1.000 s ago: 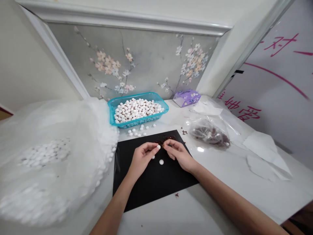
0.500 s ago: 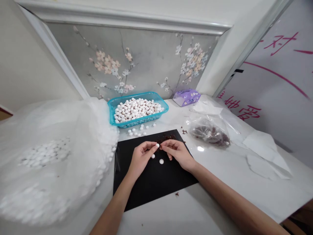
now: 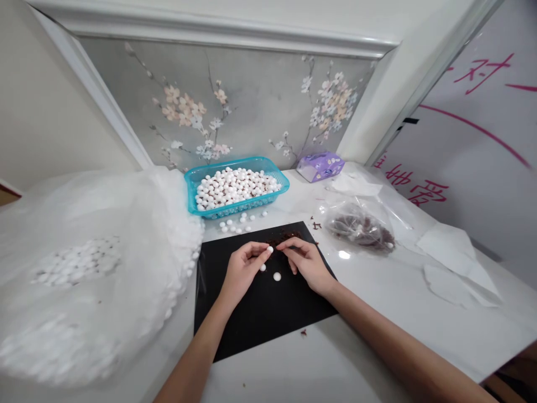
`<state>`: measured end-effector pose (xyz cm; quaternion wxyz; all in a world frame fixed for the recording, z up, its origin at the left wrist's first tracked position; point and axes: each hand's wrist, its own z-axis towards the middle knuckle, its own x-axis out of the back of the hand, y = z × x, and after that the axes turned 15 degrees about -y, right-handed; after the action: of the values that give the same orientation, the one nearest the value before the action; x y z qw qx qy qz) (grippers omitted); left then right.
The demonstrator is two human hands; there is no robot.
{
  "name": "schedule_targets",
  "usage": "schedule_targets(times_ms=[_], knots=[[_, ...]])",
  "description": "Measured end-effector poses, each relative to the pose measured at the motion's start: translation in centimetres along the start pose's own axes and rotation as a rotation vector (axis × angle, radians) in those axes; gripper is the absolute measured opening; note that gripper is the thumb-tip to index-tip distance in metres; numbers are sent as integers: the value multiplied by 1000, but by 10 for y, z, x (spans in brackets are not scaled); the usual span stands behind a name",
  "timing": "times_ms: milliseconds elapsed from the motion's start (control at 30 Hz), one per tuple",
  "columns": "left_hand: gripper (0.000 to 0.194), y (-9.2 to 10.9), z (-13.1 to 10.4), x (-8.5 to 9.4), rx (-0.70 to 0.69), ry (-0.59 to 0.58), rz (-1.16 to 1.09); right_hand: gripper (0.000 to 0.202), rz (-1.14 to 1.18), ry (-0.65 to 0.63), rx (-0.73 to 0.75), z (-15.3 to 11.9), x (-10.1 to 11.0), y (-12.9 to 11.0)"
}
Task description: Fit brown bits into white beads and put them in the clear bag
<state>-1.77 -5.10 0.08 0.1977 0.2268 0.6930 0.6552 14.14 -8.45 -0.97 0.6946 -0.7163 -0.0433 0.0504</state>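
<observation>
Above a black mat [image 3: 247, 319], my left hand [image 3: 245, 266] pinches a small white ball [image 3: 270, 249] between thumb and fingertips. Just to its right is my right hand [image 3: 306, 263], its thumb and index finger together near small dark red-brown pieces [image 3: 289, 236] heaped at the mat's back edge; what it pinches, if anything, is too small to tell. A narrow gap separates the fingertips of the two hands. Two more white balls lie on the mat, one beside my left fingers and another [image 3: 277, 276] between the hands.
A blue basket [image 3: 193, 198] full of white balls stands behind the mat, with several loose balls before it. Left lies a big clear bag [image 3: 138, 313] of white balls. At right are a bag of brown pieces [image 3: 361, 230], a purple tissue pack [image 3: 320, 167] and white paper [image 3: 453, 252].
My right fingertips have moved slightly right, away from the ball in my left hand. My left hand has stayed nearly still.
</observation>
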Motion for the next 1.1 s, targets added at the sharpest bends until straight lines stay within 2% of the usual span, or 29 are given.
schedule_targets(times_ms=[100,233,433,667,1100], knots=[[24,1,0,0,7,6,7,18,-46,-4,-12,-1,-1,-1],[23,1,0,0,0,3,12,21,40,33,5,-1,-1,1],[23,-1,0,-1,-9,-22,27,20,156,-57,84,-2,0,-2],[22,0,-1,0,17,-21,47,21,143,-105,87,-2,-1,-2],[22,2,-2,0,22,-1,20,26,51,-91,98,-4,-7,-7]])
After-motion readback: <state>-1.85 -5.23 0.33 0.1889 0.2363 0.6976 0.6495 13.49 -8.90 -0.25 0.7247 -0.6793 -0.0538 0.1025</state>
